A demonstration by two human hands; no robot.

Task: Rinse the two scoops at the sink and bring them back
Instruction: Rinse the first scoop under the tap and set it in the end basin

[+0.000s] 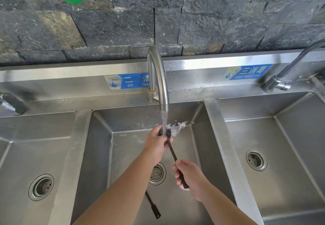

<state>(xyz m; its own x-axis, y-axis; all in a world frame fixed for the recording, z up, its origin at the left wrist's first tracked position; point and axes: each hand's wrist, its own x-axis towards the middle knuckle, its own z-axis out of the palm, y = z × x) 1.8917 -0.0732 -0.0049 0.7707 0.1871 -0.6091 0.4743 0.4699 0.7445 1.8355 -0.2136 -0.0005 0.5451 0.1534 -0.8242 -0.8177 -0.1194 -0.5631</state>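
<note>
One dark long-handled scoop (173,154) tilted under running water, another (152,205) on the basin floor

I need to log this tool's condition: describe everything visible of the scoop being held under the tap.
The scoop is dark brown to black, with a long thin handle and a small rounded bowl. Its material cannot be told. It slants from lower right up to the left over the middle sink. The right hand grips the handle's end; the left hand closes around the bowl, mostly hiding it. Water from the tap falls on the bowl and splashes off.
</note>
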